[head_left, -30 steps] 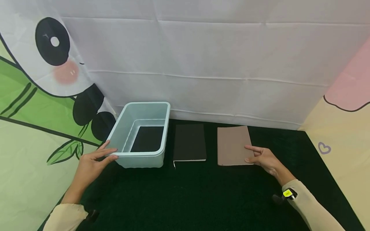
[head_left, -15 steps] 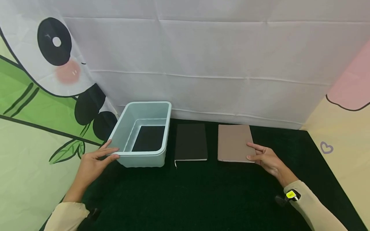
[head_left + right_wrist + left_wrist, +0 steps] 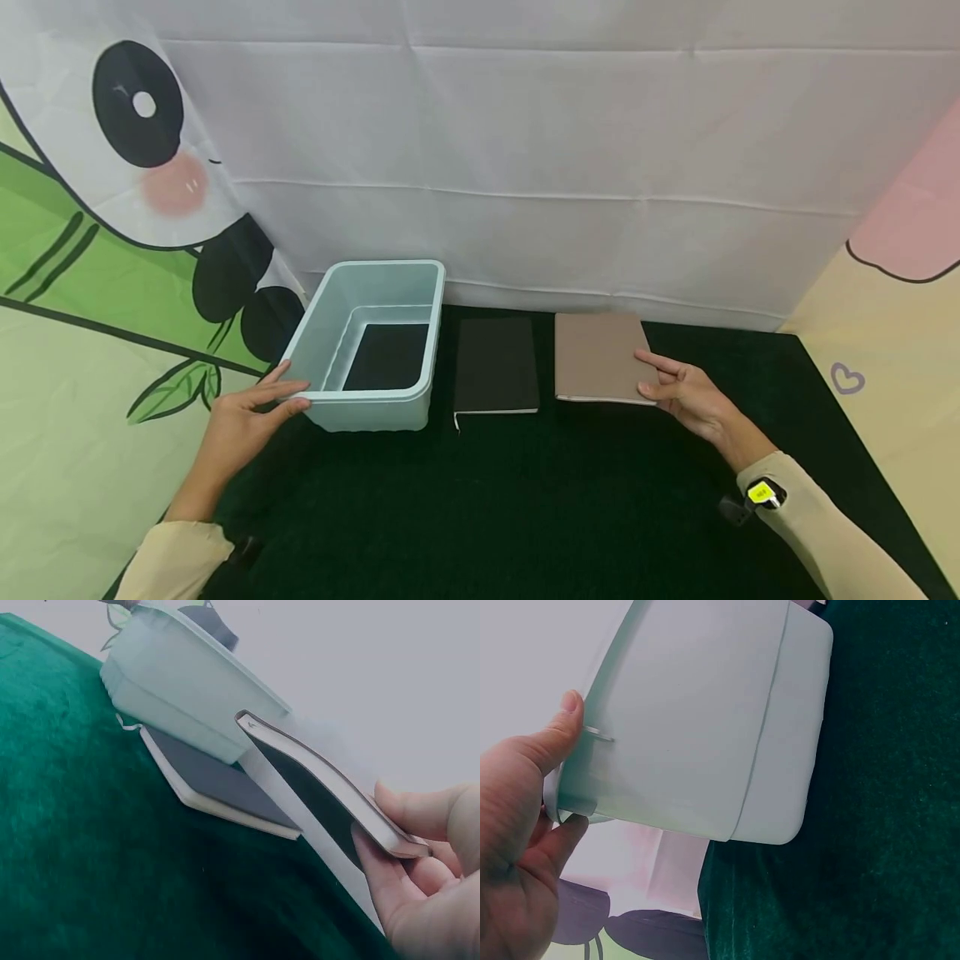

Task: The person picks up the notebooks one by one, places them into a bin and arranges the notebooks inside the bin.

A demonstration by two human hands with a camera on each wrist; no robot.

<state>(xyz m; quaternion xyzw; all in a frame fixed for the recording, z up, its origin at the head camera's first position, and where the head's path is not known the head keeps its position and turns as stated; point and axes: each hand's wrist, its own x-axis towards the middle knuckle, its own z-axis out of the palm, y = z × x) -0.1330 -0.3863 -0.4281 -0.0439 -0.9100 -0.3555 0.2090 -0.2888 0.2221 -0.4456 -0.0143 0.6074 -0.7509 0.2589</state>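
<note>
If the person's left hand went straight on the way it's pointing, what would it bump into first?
The box: the left hand holds its near left corner, so going on would probably push it at once.

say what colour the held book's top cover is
The book is pinkish brown on top, clearest in the head view.

- The head view looks forward and down from above the near side of the surface, far enough back to take in both grips, left and right.
- The left wrist view sits close in, turned sideways, facing the outside of the bin.
- The right wrist view sits close behind the brown notebook, slanted, facing across the black notebook towards the bin.
- All three share the bin; the head and right wrist views share both notebooks.
</note>
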